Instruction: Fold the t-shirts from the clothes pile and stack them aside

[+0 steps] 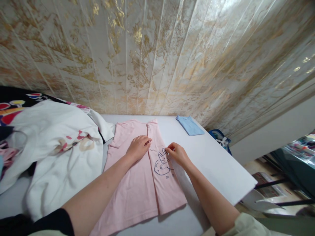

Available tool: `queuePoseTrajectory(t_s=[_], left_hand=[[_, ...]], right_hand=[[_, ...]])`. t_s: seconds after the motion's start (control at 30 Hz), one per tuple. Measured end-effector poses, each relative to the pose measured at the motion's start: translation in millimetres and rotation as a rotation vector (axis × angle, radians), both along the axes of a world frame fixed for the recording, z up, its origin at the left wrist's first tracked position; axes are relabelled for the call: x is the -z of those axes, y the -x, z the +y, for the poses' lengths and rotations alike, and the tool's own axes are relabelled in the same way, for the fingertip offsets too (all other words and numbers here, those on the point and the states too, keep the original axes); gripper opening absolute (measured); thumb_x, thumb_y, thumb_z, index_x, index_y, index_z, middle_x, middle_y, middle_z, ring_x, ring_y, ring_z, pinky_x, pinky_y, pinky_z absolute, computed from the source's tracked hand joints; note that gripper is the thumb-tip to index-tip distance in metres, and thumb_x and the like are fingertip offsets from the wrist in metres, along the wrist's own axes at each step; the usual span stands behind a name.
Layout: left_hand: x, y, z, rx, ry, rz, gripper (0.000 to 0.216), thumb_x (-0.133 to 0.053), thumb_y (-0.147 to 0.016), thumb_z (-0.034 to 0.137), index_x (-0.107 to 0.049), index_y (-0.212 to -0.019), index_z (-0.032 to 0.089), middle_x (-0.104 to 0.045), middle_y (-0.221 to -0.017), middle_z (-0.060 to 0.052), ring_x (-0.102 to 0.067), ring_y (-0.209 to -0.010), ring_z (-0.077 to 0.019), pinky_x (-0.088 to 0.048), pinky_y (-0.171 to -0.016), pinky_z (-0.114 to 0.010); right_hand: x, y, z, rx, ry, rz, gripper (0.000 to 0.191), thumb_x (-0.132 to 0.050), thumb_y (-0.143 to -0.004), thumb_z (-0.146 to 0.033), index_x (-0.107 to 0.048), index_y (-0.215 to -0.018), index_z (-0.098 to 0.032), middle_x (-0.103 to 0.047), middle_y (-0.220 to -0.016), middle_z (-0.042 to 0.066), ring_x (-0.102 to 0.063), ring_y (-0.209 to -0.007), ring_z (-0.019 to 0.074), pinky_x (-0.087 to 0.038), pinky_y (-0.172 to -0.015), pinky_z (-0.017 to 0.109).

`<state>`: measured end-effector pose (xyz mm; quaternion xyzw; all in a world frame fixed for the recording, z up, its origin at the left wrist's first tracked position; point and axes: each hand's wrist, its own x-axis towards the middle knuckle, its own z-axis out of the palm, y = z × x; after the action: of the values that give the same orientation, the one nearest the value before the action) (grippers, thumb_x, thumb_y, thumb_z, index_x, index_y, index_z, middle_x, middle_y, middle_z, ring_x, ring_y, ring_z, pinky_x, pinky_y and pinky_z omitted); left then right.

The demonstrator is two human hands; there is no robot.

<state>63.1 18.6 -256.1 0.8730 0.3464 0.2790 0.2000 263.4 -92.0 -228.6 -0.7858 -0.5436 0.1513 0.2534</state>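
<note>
1. Pink shirt [130, 183]: lies on the counter [216, 164], mid-view, one side strip doubled inward, rabbit print [162, 165] facing up
2. Handling, my read: light, soft, limp knit; not fragile, not very slippery, creases easily. Best hold: strip's outer fold, near collar and near hem, so it doesn't sag
3. Right hand [178, 154]: grip narrow, thumb and finger look pinched on that outer fold beside the print
4. Left hand [139, 148]: palm down, fingertips at the strip's inner edge; can't tell if pinching
5. Around: white garment [81, 167] heaped left, blue folded cloth [190, 126] far right, patterned curtain [137, 65] behind
</note>
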Motion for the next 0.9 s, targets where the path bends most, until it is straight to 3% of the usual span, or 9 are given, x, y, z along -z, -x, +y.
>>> queuePoseTrajectory(t_s=[0.2,0.3,0.4,0.5,0.57,0.63,0.8,0.9], left_hand=[[0.6,-1.0,1.1,-0.006,0.015,0.003,0.024,-0.049,-0.088,0.025,-0.067,-0.104,0.025,-0.066,-0.11,-0.003,-0.057,-0.106,-0.0196,-0.041,-0.098,-0.036],[-0.5,-1.0,0.6,-0.006,0.025,-0.004,0.024,-0.049,-0.088,0.024,-0.067,-0.104,0.025,-0.066,-0.111,-0.003,-0.057,-0.107,-0.0196,-0.041,-0.098,-0.037],[-2.0,-0.9,-0.3,-0.009,0.038,-0.011,0.024,-0.049,-0.088,0.024,-0.067,-0.103,0.025,-0.066,-0.112,-0.003,-0.057,-0.108,-0.0197,-0.041,-0.098,-0.037],[-2.9,-0.6,-1.0,-0.012,0.048,-0.015,0.023,-0.05,-0.088,0.024,-0.067,-0.104,0.025,-0.066,-0.113,-0.002,-0.056,-0.109,-0.0196,-0.04,-0.099,-0.037],[-2.8,-0.5,-1.5,-0.015,0.05,-0.013,0.024,-0.05,-0.088,0.024,-0.067,-0.104,0.026,-0.065,-0.113,-0.002,-0.056,-0.11,-0.0196,-0.041,-0.099,-0.037],[-2.3,-0.6,-1.9,-0.026,0.045,-0.008,0.024,-0.05,-0.088,0.024,-0.068,-0.104,0.027,-0.065,-0.114,-0.003,-0.056,-0.109,-0.0198,-0.041,-0.098,-0.036],[-1.0,-1.1,-2.4,-0.07,0.043,0.002,0.025,-0.05,-0.09,0.028,-0.067,-0.108,0.028,-0.063,-0.111,-0.003,-0.056,-0.105,-0.0204,-0.042,-0.096,-0.038],[-2.1,-1.2,-2.7,-0.067,0.047,-0.001,0.025,-0.049,-0.09,0.029,-0.067,-0.107,0.027,-0.063,-0.109,-0.003,-0.057,-0.104,-0.0198,-0.042,-0.096,-0.037]], right_hand=[[16.4,-13.1,9.0,0.043,-0.094,0.059,0.02,-0.05,-0.079,-0.036,-0.054,-0.067,-0.021,-0.058,-0.06,-0.002,-0.051,-0.058,0.0133,-0.033,-0.055,0.024],[17.8,-43.4,0.3,0.126,-0.143,0.065,0.025,-0.047,-0.08,-0.042,-0.053,-0.068,-0.021,-0.056,-0.058,-0.001,-0.052,-0.056,0.0149,-0.035,-0.055,0.025],[10.6,-82.5,-9.7,0.249,-0.152,-0.062,0.025,-0.045,-0.081,-0.04,-0.058,-0.076,-0.019,-0.06,-0.062,0.002,-0.057,-0.061,0.0183,-0.039,-0.059,0.028],[-0.5,-112.6,-15.5,0.41,-0.208,-0.34,0.031,-0.042,-0.083,-0.028,-0.063,-0.103,-0.016,-0.067,-0.095,0.012,-0.062,-0.087,0.0244,-0.043,-0.073,0.034],[-4.5,-119.7,-13.7,0.441,-0.201,-0.515,0.04,-0.045,-0.081,-0.024,-0.059,-0.118,-0.013,-0.058,-0.123,0.019,-0.057,-0.108,0.0297,-0.043,-0.085,0.04],[-3.9,-114.6,-5.9,0.349,-0.155,-0.543,0.043,-0.048,-0.082,-0.025,-0.059,-0.121,-0.013,-0.052,-0.131,0.019,-0.052,-0.115,0.0311,-0.041,-0.091,0.042],[4.7,-67.1,39.2,-0.03,-0.159,-0.283,0.035,-0.047,-0.085,-0.027,-0.063,-0.115,-0.019,-0.061,-0.119,0.01,-0.057,-0.108,0.0217,-0.042,-0.093,0.034],[3.4,-38.0,79.7,-0.086,-0.136,-0.144,0.032,-0.046,-0.086,-0.025,-0.064,-0.113,-0.02,-0.067,-0.107,0.007,-0.062,-0.093,0.0177,-0.044,-0.085,0.029]])
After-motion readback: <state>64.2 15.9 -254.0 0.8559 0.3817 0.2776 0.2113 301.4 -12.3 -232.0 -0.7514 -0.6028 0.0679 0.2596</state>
